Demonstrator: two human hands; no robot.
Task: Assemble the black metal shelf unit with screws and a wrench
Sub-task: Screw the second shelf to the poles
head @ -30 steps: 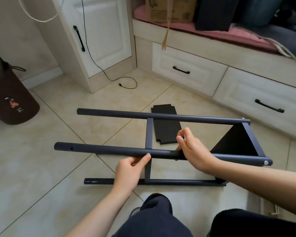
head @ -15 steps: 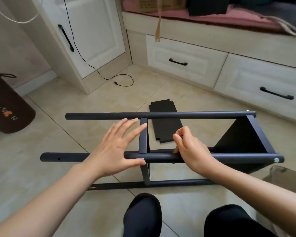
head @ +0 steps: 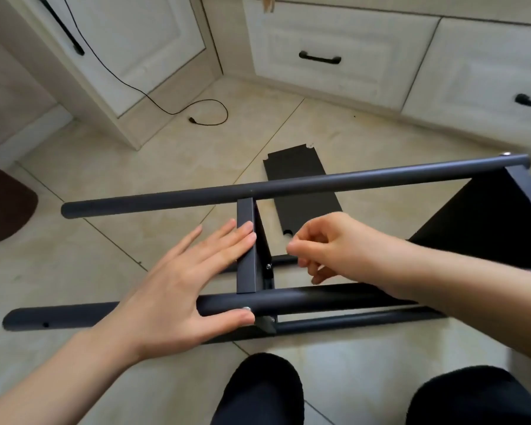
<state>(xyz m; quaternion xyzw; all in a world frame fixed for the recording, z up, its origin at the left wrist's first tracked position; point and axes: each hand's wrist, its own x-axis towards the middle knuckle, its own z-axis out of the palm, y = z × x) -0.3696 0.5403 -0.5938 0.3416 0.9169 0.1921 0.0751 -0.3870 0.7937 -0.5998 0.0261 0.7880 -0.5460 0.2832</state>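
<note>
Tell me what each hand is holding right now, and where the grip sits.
Neither grips anything. The left hand lies flat, fingers on the crossbar, thumb on the near tube. The right hand hovers loosely curled.

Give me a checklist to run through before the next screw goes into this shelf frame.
1. Frame steadied: ok, left hand lies flat on the near tube and crossbar.
2. Screw at the near tube joint: ok, seated.
3. Right hand holding a screw: cannot tell, fingers curled.
4. Wrench within reach: not ok, none in view.
5. Loose shelf panel: ok, flat on the floor beyond the frame.
</note>
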